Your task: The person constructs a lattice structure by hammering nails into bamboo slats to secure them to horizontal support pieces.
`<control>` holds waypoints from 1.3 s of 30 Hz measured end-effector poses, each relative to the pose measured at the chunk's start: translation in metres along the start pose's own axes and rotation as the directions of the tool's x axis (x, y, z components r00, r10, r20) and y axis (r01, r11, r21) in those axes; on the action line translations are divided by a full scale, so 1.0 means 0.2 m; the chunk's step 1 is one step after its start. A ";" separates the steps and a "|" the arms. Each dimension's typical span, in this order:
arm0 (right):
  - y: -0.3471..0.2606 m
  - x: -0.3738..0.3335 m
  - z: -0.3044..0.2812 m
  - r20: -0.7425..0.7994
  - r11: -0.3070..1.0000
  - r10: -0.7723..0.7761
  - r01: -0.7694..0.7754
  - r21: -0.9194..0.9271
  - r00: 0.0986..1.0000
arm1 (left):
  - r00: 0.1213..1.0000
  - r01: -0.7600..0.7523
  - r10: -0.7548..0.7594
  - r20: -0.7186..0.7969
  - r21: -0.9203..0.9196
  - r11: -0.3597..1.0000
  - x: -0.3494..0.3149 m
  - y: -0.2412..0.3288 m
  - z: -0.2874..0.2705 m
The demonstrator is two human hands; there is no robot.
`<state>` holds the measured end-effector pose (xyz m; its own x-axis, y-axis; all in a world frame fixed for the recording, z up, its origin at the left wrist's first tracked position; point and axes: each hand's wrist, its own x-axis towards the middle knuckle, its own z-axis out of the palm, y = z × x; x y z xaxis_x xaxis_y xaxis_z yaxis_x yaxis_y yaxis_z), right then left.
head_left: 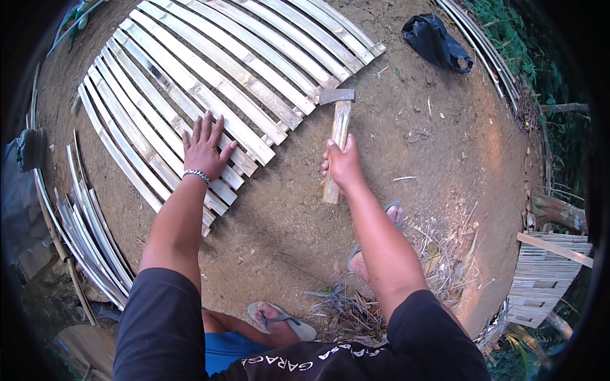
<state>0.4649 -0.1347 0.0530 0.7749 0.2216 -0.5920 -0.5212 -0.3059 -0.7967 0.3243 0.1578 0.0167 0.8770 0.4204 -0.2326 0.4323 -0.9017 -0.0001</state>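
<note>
The right grip (pixel 344 167) clamped a hatchet (pixel 341 120); the left grip (pixel 204 156), spread on bamboo slats (pixel 244 76), belonged outside its swing.

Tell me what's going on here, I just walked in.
A person's left hand lies spread on pale bamboo slats, set out side by side over bare dirt. The right hand grips a hatchet by its wooden handle, its metal head close to the slat ends. A black plastic bag lies farther off, to the right.
</note>
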 end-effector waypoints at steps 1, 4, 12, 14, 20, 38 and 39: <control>-0.02 -0.01 -0.01 0.000 1.000 -0.001 0.001 0.021 1.000 | 1.000 0.000 0.000 -0.006 0.008 1.000 0.00 -0.01 0.00; -0.06 -0.04 -0.03 -0.135 0.979 -0.109 0.130 0.159 0.985 | 1.000 0.008 -0.008 0.008 0.009 1.000 0.00 -0.01 0.01; 0.04 -0.01 0.02 0.061 0.992 0.098 -0.103 0.074 0.993 | 1.000 -0.001 0.001 -0.011 0.017 1.000 -0.01 0.00 0.02; 0.04 0.00 0.00 0.062 0.992 0.098 -0.102 0.075 0.993 | 1.000 0.001 -0.001 -0.010 0.018 1.000 0.00 0.00 0.02; 0.03 0.00 0.01 0.129 0.963 0.131 -0.157 0.220 0.983 | 1.000 0.004 -0.003 -0.010 0.040 0.999 -0.01 0.00 0.02; -0.03 0.06 -0.07 0.097 0.971 0.147 -0.125 -0.206 0.984 | 1.000 0.012 -0.012 0.011 0.040 0.999 0.00 0.00 0.02; 0.02 0.08 -0.09 0.041 0.932 -0.010 0.024 -0.362 0.999 | 1.000 0.008 -0.008 0.002 0.037 0.999 0.00 0.00 0.02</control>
<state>0.4817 -0.1486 0.0420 0.7648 0.2621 -0.5886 -0.3379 -0.6146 -0.7128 0.3238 0.1570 0.0136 0.8730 0.4277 -0.2345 0.4314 -0.9014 -0.0381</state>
